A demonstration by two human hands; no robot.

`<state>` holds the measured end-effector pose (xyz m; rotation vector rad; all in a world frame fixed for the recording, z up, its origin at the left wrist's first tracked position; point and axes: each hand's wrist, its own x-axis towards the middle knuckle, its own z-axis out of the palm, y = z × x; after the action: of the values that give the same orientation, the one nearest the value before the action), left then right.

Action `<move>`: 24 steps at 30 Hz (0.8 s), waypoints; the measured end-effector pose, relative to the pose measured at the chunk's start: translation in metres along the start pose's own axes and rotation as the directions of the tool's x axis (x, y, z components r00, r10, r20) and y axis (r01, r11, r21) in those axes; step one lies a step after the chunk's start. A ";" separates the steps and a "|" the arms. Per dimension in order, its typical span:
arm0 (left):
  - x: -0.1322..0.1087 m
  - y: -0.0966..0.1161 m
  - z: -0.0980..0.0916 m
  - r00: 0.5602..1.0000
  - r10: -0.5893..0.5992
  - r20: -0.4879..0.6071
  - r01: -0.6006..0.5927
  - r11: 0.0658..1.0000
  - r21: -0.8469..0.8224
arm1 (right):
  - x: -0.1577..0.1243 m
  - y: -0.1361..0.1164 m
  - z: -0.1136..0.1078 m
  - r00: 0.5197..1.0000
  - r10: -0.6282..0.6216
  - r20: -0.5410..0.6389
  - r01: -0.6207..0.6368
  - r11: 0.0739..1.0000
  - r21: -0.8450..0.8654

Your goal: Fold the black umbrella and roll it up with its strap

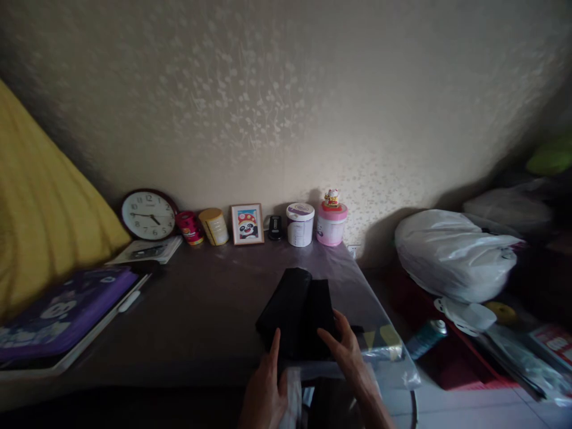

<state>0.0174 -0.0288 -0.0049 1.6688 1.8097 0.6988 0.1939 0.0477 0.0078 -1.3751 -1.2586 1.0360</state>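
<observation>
A folded black cloth (297, 310) lies on the dark table (201, 310) near its front right corner. My left hand (267, 387) rests at the cloth's near edge with a finger stretched out onto it. My right hand (346, 351) lies on the cloth's near right part, fingers spread and flat. Neither hand grips anything that I can see.
Along the wall stand a round clock (149, 214), a red can (190, 227), a yellow can (214, 226), a framed panda picture (247, 224), a white tub (300, 224) and a pink tub (331, 223). A purple case (62, 310) lies left. A white plastic bag (451, 253) sits right.
</observation>
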 end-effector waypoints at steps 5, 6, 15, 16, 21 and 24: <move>0.001 -0.002 0.001 1.000 -0.005 0.000 0.005 1.000 -0.002 | -0.002 -0.014 0.016 0.999 -0.021 0.033 0.019 0.999 0.041; 0.001 -0.002 0.002 1.000 -0.005 0.001 0.005 1.000 0.000 | -0.002 -0.017 0.019 0.998 -0.031 0.047 0.029 0.998 0.049; 0.002 0.000 0.000 1.000 0.012 0.019 -0.012 1.000 0.005 | 0.005 -0.029 0.052 0.987 -0.118 0.106 0.115 0.993 0.031; 0.002 0.000 0.000 1.000 0.015 0.019 -0.016 1.000 0.009 | 0.007 -0.028 0.055 0.985 -0.132 0.109 0.130 0.991 0.019; 0.002 0.000 0.000 0.999 -0.017 0.031 0.016 1.000 0.025 | 0.013 -0.031 0.069 0.979 -0.149 0.140 0.166 0.978 -0.124; 0.003 -0.003 0.002 0.999 -0.011 0.030 0.010 1.000 0.013 | 0.016 -0.032 0.076 0.973 -0.168 0.156 0.200 0.955 -0.219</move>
<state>0.0161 -0.0263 -0.0084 1.6684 1.8040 0.6553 0.1151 0.0715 0.0266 -1.3482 -1.6208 0.8848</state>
